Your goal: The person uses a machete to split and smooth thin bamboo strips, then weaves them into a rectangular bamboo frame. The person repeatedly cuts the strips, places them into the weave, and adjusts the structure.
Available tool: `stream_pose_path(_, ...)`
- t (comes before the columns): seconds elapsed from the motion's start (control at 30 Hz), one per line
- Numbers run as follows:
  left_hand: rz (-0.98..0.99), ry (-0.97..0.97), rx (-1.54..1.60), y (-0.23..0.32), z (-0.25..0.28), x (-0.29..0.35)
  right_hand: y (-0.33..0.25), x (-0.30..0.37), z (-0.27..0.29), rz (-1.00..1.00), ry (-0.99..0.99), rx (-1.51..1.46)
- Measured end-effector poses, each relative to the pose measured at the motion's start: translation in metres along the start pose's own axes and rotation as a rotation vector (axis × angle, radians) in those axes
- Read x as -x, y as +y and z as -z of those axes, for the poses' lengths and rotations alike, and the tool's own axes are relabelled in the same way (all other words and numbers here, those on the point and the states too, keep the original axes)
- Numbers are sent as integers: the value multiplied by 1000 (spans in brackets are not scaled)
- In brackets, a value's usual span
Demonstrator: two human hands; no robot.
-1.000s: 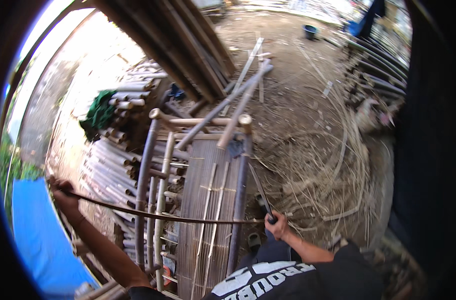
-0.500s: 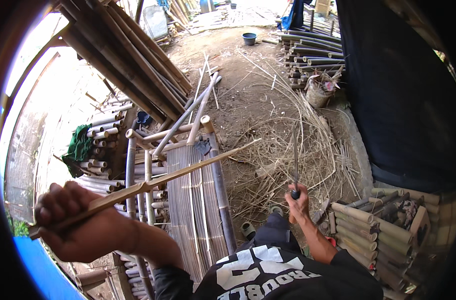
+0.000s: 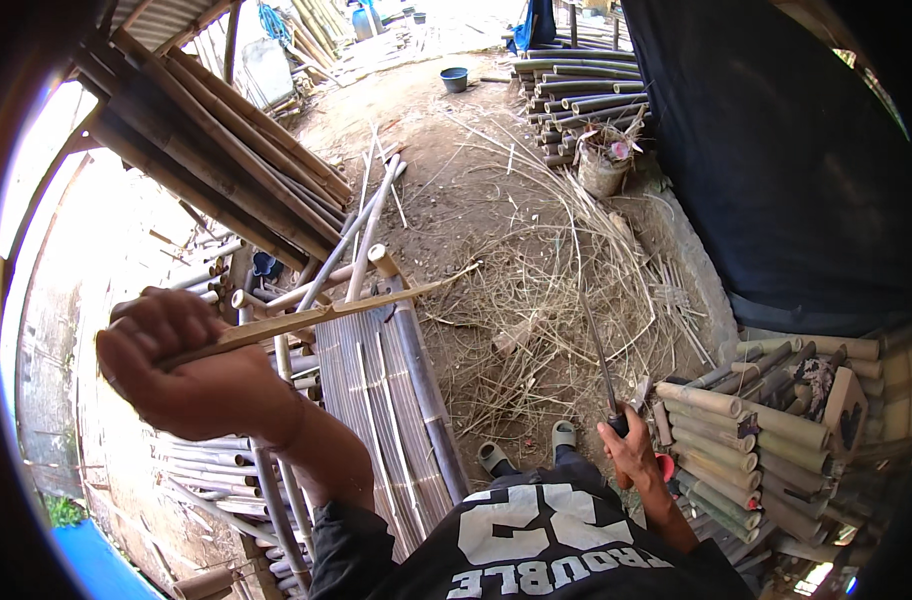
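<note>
My left hand (image 3: pixel 191 375) is raised at the left, its fingers wrapped round a split bamboo strip (image 3: pixel 351 309). The strip slants up to the right over a slatted bamboo bench (image 3: pixel 426 400), and its thin, frayed tip reaches past the bench's edge. Low on the right, my right hand (image 3: pixel 632 450) grips the dark handle of a long, thin-bladed knife (image 3: pixel 597 350). Its blade points away from me, over the shavings, apart from the strip. A brownish piece shows below the right hand; I cannot tell what it is.
Bamboo shavings (image 3: pixel 516 340) litter the dirt floor ahead. Cut bamboo poles are stacked at the near right (image 3: pixel 711 430) and far right (image 3: pixel 581 90). Long poles (image 3: pixel 216 140) lean at upper left. A dark sheet (image 3: pixel 776 180) hangs at right; a bucket (image 3: pixel 455 80) stands far ahead.
The view has shifted. My left hand has come up and slightly rightward with the strip. My right hand has moved right and closer to me, bringing the knife along.
</note>
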State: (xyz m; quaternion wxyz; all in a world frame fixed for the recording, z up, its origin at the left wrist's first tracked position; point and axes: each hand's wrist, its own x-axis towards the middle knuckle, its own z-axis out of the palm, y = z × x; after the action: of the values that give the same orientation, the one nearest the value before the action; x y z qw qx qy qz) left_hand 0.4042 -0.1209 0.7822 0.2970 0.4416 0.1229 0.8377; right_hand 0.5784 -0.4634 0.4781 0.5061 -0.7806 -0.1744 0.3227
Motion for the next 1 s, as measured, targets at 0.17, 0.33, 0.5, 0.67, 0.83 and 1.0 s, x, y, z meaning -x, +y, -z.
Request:
stream_pose_path(0.17,-91,-91,-167,-40,-23,60,-13,-17,33,-30,-80,-103)
stream_pose_path(0.33,-160,-132,-112,-31,-44,94,-12,-48,60,296,-75,75)
stream_pose_path(0.5,-196,-165,-130,-28,-63,133,-90,-73,76,440,-259,233)
stream_pose_path(0.67,-331,-224,-92,-58,-76,169,-149,-78,59,829,-239,285)
stream_pose_path(0.83,-278,-295,-93,-46,-71,185,-185,-79,27,821,-300,339)
stream_pose_path(1.0,-294,-240,8,-47,-80,191,-186,-85,0,930,-214,309)
